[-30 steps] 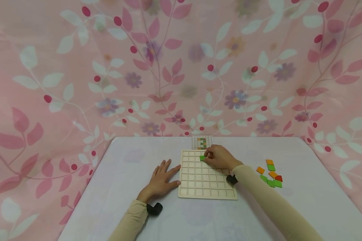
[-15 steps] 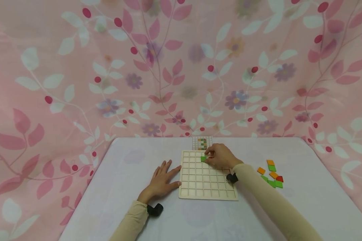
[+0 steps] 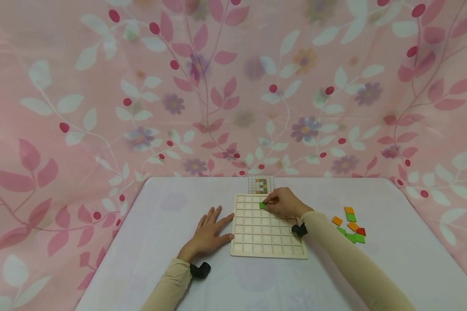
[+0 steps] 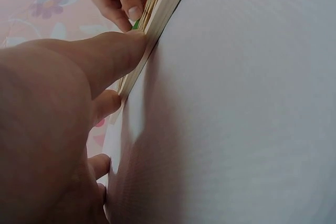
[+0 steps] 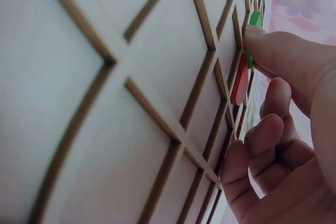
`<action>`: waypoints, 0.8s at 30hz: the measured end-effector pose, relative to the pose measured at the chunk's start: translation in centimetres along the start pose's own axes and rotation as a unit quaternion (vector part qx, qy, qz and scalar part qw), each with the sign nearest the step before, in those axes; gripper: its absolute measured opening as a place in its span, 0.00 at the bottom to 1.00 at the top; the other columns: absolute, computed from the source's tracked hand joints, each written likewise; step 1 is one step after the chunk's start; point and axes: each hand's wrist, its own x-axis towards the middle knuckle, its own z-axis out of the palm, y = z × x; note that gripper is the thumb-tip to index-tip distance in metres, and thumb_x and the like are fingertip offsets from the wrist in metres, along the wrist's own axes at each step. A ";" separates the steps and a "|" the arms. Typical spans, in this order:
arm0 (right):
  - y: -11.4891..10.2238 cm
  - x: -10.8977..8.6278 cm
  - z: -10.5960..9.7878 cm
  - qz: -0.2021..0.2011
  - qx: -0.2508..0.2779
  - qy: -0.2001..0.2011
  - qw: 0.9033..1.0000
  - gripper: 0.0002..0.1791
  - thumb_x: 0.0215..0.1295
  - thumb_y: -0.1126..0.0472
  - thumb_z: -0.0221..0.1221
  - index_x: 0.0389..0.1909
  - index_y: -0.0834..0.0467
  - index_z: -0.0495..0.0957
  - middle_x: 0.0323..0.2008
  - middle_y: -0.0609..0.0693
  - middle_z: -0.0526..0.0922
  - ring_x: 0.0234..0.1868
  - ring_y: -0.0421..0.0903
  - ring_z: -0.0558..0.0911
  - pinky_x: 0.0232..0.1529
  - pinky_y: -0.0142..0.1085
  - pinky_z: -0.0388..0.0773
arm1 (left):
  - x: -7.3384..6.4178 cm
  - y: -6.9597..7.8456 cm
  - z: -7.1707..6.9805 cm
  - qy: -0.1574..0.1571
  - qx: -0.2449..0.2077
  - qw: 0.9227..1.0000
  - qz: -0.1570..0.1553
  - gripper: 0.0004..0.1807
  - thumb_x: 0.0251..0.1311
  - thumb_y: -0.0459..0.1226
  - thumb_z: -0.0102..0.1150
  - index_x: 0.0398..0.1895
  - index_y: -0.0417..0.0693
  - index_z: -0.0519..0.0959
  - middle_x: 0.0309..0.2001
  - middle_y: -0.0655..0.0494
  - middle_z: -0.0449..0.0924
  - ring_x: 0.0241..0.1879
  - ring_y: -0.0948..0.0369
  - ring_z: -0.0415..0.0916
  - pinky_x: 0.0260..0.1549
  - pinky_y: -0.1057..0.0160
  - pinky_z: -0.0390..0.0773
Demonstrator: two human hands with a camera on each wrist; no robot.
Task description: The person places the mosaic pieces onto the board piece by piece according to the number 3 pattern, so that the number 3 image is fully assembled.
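Note:
A pale wooden board [image 3: 257, 235] with a raised grid lies mid-table. At its far side my right hand [image 3: 286, 202] pinches a small green square tile [image 3: 262, 206] between thumb and index finger, close over the cells. In the right wrist view, the green tile [image 5: 255, 18] shows at the thumb tip, and a red tile [image 5: 240, 81] sits in the grid beside it, nearer the curled lower fingers. My left hand [image 3: 206, 237] lies spread on the table, thumb and index fingertips against the board's left edge. The left wrist view shows its thumb [image 4: 123, 51] at that edge.
A printed pattern card [image 3: 260, 185] with a coloured grid lies just beyond the board. Right of the right forearm are loose tiles: several green tiles [image 3: 350, 237], several orange tiles [image 3: 337, 220] and a red one [image 3: 360, 232]. A flowered pink cloth [image 3: 233, 108] hangs behind the table.
My right index finger has come down onto the green tile, which was more exposed half a second ago. The left hand keeps its place at the board's edge.

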 end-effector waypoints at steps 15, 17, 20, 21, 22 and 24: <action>0.8 0.2 0.1 0.037 0.067 -0.002 0.997 0.09 0.64 0.58 0.75 0.44 0.53 0.94 0.43 0.48 0.92 0.37 0.39 0.80 0.38 0.30 0.76 | -0.1 0.1 -0.2 0.001 -0.008 1.000 0.005 0.36 0.74 0.53 0.60 0.81 0.54 0.68 0.84 0.34 0.49 0.84 0.33 0.39 0.78 0.27 0.42; 0.8 0.1 0.1 0.032 0.063 0.000 0.997 0.09 0.64 0.58 0.75 0.44 0.53 0.94 0.43 0.48 0.92 0.37 0.38 0.80 0.38 0.30 0.76 | -0.1 0.1 -0.2 0.004 -0.012 1.000 0.011 0.36 0.74 0.53 0.60 0.81 0.53 0.68 0.84 0.33 0.48 0.84 0.32 0.39 0.77 0.26 0.42; 0.9 0.1 0.1 0.030 0.058 0.002 0.998 0.09 0.64 0.58 0.75 0.44 0.52 0.94 0.43 0.48 0.92 0.36 0.39 0.79 0.37 0.30 0.76 | -0.1 0.1 -0.2 0.009 -0.017 1.000 0.018 0.35 0.74 0.52 0.61 0.80 0.51 0.69 0.84 0.31 0.49 0.83 0.30 0.40 0.76 0.25 0.43; 0.9 0.1 0.1 0.030 0.057 0.003 0.998 0.09 0.64 0.58 0.75 0.44 0.53 0.94 0.43 0.48 0.92 0.35 0.39 0.79 0.37 0.30 0.75 | -0.1 0.1 -0.3 0.007 -0.017 1.000 0.016 0.35 0.74 0.52 0.61 0.80 0.52 0.69 0.84 0.32 0.49 0.83 0.31 0.40 0.76 0.25 0.42; 0.9 0.1 0.1 0.032 0.055 0.003 0.998 0.09 0.64 0.57 0.75 0.44 0.52 0.94 0.42 0.47 0.92 0.35 0.39 0.78 0.37 0.30 0.75 | -0.1 0.1 -0.2 0.004 -0.015 1.000 0.013 0.36 0.74 0.53 0.60 0.81 0.52 0.68 0.84 0.32 0.48 0.84 0.31 0.39 0.77 0.25 0.42; 0.9 0.0 0.2 0.035 0.054 0.004 0.998 0.09 0.64 0.57 0.75 0.45 0.52 0.94 0.42 0.47 0.92 0.35 0.39 0.79 0.38 0.30 0.75 | -0.2 0.2 -0.3 0.000 -0.013 1.000 0.006 0.36 0.74 0.53 0.60 0.81 0.53 0.68 0.84 0.33 0.48 0.84 0.33 0.38 0.78 0.26 0.42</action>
